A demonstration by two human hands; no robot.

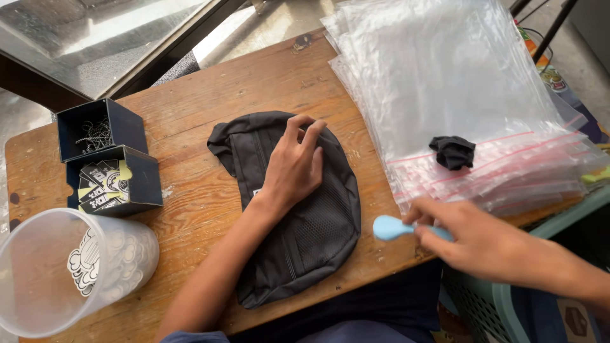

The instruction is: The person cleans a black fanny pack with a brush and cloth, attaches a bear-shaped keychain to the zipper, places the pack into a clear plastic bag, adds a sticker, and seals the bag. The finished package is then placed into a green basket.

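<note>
Two small dark blue boxes (105,155) stand open at the left of the wooden surface (210,95), touching each other. The farther one holds a tangle of thin metal chain (95,134); the nearer holds black-and-white printed cards or stickers (101,185) stacked on edge. In front of them a clear plastic tub (67,270) lies tipped on its side, its mouth toward the camera, with round white printed pieces (89,260) inside.

At the middle lies a black fabric pouch bag (305,235), oval, soft and creased, with a mesh panel on its nearer half. The left hand (293,166) rests flat on its upper part, fingers spread and slightly bent, pressing the cloth rather than gripping it.

The right hand (473,235), blurred, is closed around a light blue, smooth, rounded object (389,227) whose broad end sticks out to the left of the fingers, just beside the bag's right edge and over the front rim of the surface. What kind of thing it is cannot be told.

To the right a thick pile of clear zip bags (445,76) with thin red seal strips lies fanned across the surface, glossy and wrinkled. A small crumpled black cloth piece (452,151) sits on top of the pile. Below right, a teal plastic crate (489,305) with a perforated wall stands beside the surface.
</note>
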